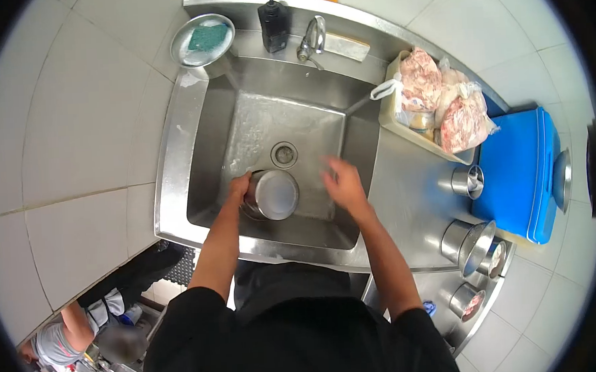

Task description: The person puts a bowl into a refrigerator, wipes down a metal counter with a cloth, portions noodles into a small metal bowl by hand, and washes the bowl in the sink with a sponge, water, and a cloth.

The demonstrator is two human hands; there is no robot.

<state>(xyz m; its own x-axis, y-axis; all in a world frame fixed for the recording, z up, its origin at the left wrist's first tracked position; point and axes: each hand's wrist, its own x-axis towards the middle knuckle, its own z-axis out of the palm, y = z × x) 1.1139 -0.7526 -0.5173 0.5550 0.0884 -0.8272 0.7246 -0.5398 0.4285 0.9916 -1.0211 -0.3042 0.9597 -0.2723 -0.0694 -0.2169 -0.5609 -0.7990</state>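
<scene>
wall [71, 110] to the left: large pale grey tiles, joints visible, some brownish. wall tiling at upper right [505, 23]: paler, joints darker. worktop [406, 200]: stainless steel, with a raised upstand [370, 24] along the rear edge. sink [307, 111]: set into the worktop, bottom wet in places; curved chrome tap [314, 37] mounted behind. a further steel surface [428, 287] adjoins at lower right. black perforated mat [184, 265] noted at lower left. lighting: bright, reflecting off the steel.

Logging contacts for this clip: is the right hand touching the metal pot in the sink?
Apart. The head view shows sink floor between the right hand and the metal pot, which the left hand holds by its side.
</scene>
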